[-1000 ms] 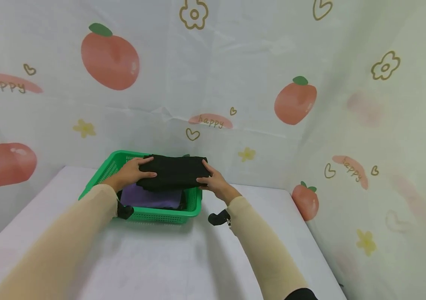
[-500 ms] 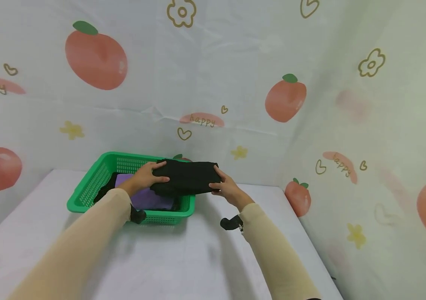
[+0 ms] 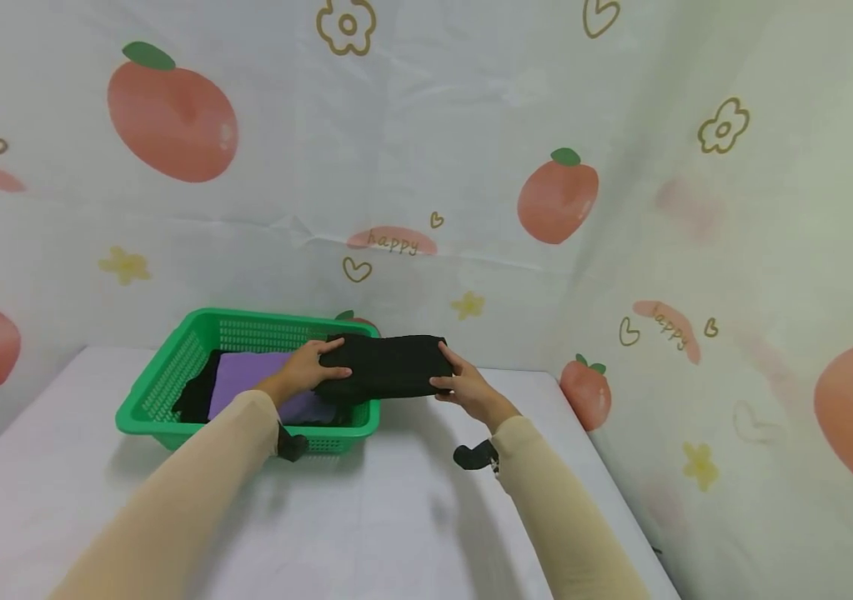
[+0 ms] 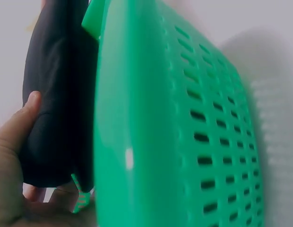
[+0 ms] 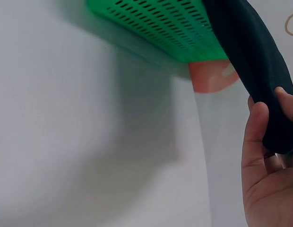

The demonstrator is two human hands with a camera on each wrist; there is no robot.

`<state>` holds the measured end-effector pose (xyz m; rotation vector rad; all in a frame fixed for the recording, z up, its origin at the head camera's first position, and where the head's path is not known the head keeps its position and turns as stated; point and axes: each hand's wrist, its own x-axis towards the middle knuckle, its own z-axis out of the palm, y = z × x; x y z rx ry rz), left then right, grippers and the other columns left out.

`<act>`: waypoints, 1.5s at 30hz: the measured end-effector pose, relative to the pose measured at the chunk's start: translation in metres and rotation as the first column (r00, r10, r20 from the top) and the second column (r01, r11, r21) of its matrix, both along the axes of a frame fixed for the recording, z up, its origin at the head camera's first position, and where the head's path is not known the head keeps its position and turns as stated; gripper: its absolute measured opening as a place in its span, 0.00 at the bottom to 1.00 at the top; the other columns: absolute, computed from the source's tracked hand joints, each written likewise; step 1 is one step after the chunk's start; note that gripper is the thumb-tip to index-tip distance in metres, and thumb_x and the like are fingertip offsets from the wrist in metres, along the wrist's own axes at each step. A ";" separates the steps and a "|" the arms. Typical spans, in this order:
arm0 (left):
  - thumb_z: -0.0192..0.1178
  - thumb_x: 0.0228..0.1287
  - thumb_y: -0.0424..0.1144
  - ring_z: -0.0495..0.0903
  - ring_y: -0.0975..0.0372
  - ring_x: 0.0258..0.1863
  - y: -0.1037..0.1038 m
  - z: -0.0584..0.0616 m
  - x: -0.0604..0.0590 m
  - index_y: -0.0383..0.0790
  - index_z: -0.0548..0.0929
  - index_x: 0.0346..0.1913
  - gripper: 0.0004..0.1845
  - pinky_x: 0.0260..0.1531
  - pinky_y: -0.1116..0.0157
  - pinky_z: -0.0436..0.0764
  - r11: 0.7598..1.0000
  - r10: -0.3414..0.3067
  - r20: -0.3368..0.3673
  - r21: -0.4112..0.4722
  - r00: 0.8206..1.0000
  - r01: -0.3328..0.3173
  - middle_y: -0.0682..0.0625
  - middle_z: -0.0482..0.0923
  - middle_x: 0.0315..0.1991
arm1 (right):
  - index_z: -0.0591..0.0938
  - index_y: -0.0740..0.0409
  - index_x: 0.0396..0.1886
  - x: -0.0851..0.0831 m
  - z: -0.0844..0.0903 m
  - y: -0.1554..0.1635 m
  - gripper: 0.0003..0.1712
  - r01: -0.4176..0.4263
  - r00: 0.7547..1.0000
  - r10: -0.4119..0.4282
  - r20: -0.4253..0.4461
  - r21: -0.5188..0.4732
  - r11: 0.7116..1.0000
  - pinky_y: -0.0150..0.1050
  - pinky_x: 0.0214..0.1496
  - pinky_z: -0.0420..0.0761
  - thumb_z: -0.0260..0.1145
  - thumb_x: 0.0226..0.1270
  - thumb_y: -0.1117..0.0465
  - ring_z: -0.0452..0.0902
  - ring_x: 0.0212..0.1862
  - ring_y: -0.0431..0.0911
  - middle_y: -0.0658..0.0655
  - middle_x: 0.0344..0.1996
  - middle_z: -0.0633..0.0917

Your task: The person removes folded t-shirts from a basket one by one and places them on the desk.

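Note:
A folded black cloth (image 3: 388, 367) is held level by both hands above the right end of a green plastic basket (image 3: 163, 383). My left hand (image 3: 308, 367) grips its left end, thumb on the near face, over the basket. At the other end my right hand (image 3: 467, 386) pinches the cloth, out past the basket's right rim. In the right wrist view the cloth (image 5: 255, 56) hangs between thumb and fingers. Inside the basket lie a folded purple cloth (image 3: 242, 375) and a black cloth (image 3: 195, 392) with a ragged-looking edge. The held cloth hides part of the basket's right side.
The basket stands on a white-covered table (image 3: 366, 517) near its back edge. Behind and to the right hangs a white curtain (image 3: 456, 108) printed with fruit. White table surface stretches to the right of the basket and in front of it.
Both hands have carried the black cloth rightward, from over the basket's middle to past its right rim. More of the purple cloth shows. The head view has turned slightly right.

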<state>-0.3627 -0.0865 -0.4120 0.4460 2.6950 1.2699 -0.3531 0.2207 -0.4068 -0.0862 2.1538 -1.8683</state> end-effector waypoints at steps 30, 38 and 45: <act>0.66 0.65 0.44 0.50 0.41 0.75 0.042 -0.005 -0.005 0.49 0.59 0.77 0.40 0.72 0.45 0.57 0.974 0.085 0.128 0.197 0.988 -0.110 0.34 0.49 0.77 | 0.49 0.40 0.80 0.003 -0.008 0.034 0.47 0.031 0.999 -0.031 0.016 0.006 0.999 0.34 0.43 0.78 0.57 0.71 0.74 0.69 0.62 0.53 0.61 0.79 0.50; 0.66 0.66 0.40 0.50 0.43 0.76 0.067 0.002 -0.006 0.49 0.59 0.77 0.40 0.72 0.48 0.58 0.959 0.067 0.153 0.264 0.986 -0.106 0.36 0.49 0.77 | 0.48 0.41 0.81 0.006 -0.007 0.055 0.48 0.056 0.998 -0.056 0.007 0.006 0.998 0.33 0.40 0.77 0.56 0.71 0.75 0.69 0.60 0.52 0.61 0.79 0.49; 0.64 0.67 0.37 0.50 0.45 0.76 0.095 0.011 -0.005 0.45 0.60 0.76 0.38 0.73 0.50 0.56 0.961 0.089 0.116 0.252 0.989 -0.115 0.36 0.51 0.77 | 0.48 0.40 0.80 0.007 -0.007 0.074 0.47 0.091 0.996 -0.091 -0.009 0.017 0.996 0.33 0.40 0.76 0.56 0.71 0.75 0.67 0.60 0.53 0.61 0.79 0.46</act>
